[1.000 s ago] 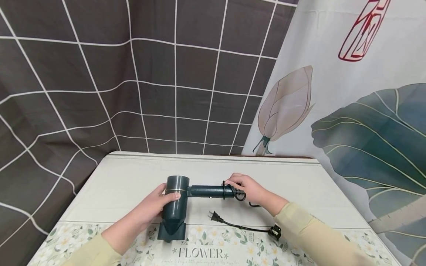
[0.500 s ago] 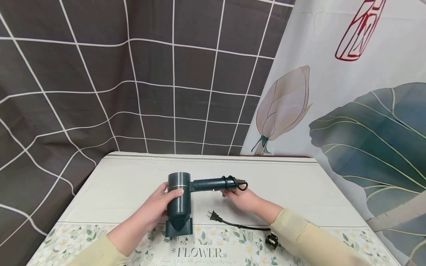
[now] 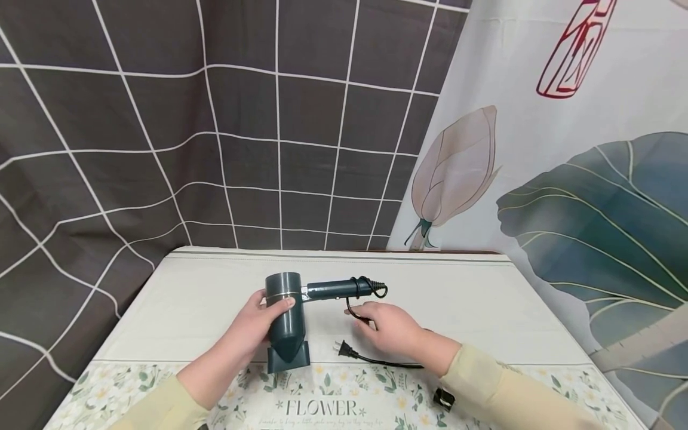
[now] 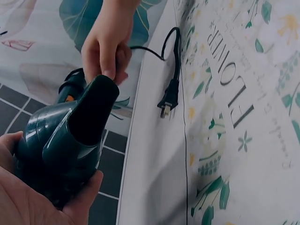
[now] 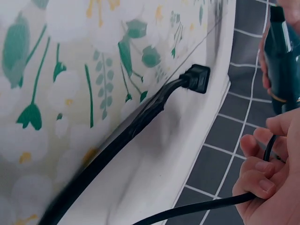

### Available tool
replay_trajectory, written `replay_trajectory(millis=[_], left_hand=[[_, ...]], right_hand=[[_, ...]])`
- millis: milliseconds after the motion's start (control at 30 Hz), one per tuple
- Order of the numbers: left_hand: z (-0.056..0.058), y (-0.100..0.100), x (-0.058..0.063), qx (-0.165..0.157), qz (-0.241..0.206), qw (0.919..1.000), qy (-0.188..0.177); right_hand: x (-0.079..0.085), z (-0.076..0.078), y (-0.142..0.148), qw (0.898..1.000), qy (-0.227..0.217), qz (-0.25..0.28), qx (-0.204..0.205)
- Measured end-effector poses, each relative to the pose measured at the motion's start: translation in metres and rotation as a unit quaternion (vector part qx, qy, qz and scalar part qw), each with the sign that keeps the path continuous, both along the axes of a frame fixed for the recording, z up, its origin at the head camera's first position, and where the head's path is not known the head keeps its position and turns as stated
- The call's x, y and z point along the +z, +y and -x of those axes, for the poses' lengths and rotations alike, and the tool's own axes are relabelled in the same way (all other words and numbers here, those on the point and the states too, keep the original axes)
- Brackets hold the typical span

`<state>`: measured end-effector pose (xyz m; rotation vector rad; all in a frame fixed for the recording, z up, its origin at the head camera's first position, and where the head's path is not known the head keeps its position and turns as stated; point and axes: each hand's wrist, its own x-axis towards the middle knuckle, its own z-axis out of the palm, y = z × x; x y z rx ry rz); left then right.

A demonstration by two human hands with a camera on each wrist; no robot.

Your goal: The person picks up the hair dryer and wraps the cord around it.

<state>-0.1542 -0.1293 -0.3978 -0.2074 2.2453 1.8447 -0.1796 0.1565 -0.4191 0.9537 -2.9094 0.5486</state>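
Note:
A dark teal hair dryer (image 3: 286,322) is held around its barrel by my left hand (image 3: 257,322), thumb across the front. Its flat nozzle (image 3: 289,358) points toward me, and the handle (image 3: 333,290) extends to the right. Black cord (image 3: 355,310) is looped around the handle's end and runs down into my right hand (image 3: 395,328). The right fingers are curled around that cord (image 5: 206,206), just below the handle. Under the right hand, the two-pin plug (image 3: 346,349) lies on the table with its length of cord. In the left wrist view the nozzle (image 4: 93,108) faces the camera.
A white table cover (image 3: 204,298) with a floral printed band (image 3: 322,406) lies beneath. Near the right sleeve sits a small black piece (image 3: 444,399) by the cord. Behind the table hang a dark grid curtain (image 3: 312,161) and a white lotus-print cloth (image 3: 451,173).
The right hand has moved from the handle's end to below it, drawing cord downward. The hair dryer has risen slightly in the head view, with the left hand still holding it.

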Motion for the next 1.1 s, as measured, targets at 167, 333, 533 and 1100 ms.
replay_trajectory(millis=[167, 333, 533, 1100], left_hand=[[0.004, -0.005, 0.0, 0.014, 0.02, 0.9997, 0.003], [0.006, -0.009, 0.0, 0.02, 0.034, 0.9992, 0.001], [0.007, -0.011, 0.001, 0.022, 0.037, 0.9991, -0.001], [0.004, -0.008, 0.0, 0.008, 0.07, 0.9975, -0.006]], right_hand=[[0.005, -0.005, -0.001, 0.999, 0.035, -0.013, 0.011], [0.011, -0.009, 0.0, 0.999, 0.05, -0.003, 0.016], [0.016, -0.01, 0.001, 0.998, 0.058, -0.002, 0.009], [0.036, 0.0, 0.004, 0.973, 0.211, -0.024, 0.087]])
